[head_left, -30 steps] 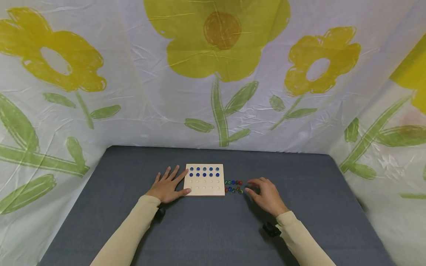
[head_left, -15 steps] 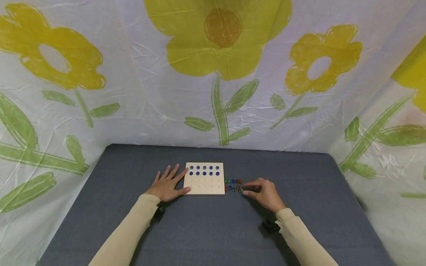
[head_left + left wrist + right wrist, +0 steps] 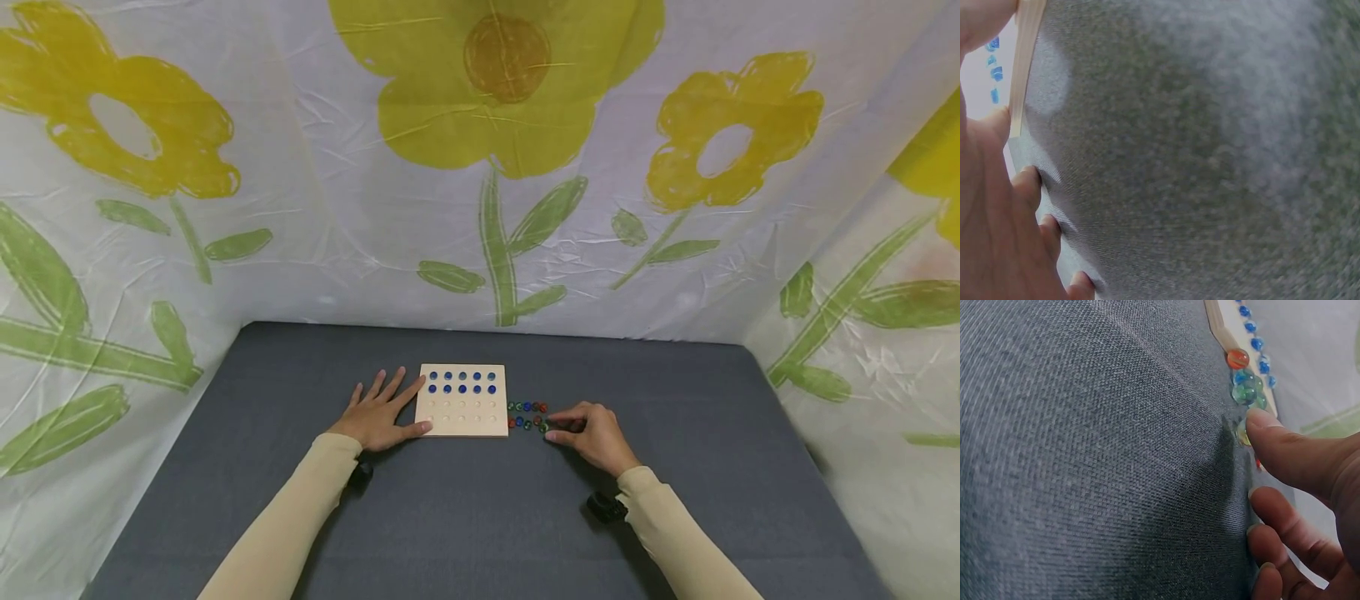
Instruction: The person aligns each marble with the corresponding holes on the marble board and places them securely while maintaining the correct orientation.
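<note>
A pale wooden board [image 3: 462,412] with rows of round hollows lies on the dark cloth, its two far rows filled with blue marbles [image 3: 462,389]. My left hand [image 3: 378,419] is spread beside it, thumb and index finger resting on its left edge. Two short rows of green, blue and red marbles [image 3: 527,407] sit against the board's right side. My right hand [image 3: 596,435] is at the right end of these rows, thumb and index finger apart around a greenish marble [image 3: 1243,432]. The thumb tip partly covers that marble in the right wrist view.
Grey-blue cloth [image 3: 465,517] covers the table. A white sheet [image 3: 337,267] painted with yellow flowers hangs behind and at both sides. Dark wrist cameras [image 3: 606,507] sit under the sleeves.
My right hand has moved slightly left and its thumb and index finger have come to the end marble of the near row. My left hand stays on the board.
</note>
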Available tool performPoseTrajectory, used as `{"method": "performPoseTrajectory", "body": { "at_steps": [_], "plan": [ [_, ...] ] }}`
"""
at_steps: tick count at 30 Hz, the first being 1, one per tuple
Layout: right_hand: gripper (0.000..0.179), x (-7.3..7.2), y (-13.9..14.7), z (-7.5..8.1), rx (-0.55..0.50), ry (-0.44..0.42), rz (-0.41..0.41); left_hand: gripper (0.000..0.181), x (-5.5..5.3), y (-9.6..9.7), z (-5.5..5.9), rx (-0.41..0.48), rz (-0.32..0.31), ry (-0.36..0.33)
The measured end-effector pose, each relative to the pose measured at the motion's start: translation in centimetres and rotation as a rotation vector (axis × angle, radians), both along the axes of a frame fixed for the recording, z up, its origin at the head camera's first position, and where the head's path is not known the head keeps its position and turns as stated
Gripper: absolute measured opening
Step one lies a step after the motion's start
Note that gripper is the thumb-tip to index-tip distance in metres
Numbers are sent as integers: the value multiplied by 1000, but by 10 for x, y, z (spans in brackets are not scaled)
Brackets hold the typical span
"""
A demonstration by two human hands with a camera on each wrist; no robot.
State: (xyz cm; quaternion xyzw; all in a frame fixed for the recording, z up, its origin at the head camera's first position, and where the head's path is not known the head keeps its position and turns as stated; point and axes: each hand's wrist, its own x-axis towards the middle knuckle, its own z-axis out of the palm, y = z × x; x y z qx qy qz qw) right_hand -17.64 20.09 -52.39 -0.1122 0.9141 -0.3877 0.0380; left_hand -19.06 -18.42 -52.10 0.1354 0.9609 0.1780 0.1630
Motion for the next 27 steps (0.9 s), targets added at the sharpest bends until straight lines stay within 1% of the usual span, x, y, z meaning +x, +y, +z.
{"method": "performPoseTrajectory", "body": {
  "at_steps": [6,8,12,15,19,22,24,27],
  "plan": [
    [25,0,-1,0,0,-1,1,99,-6,-3,-6,-14,-13,-15],
    [25,0,-1,1,3,-5,-1,101,-9,-4,-11,-20,-10,-25],
    [25,1,-2,1,9,-8,-5,103,-12,-4,-15,-23,-2,-38],
    [24,0,-2,0,12,-3,-8,103,-11,-3,-11,-32,0,-49],
    [24,0,-4,0,11,4,-10,103,-7,-2,-4,-25,-1,-65],
    [25,0,-5,0,11,3,-8,103,-4,-1,0,-16,0,-70],
    [25,0,-5,0,13,3,-6,103,-4,-2,0,-10,0,-68],
    [25,0,-6,0,20,11,0,102,-5,-3,-3,-7,5,-63]
  ]
}}
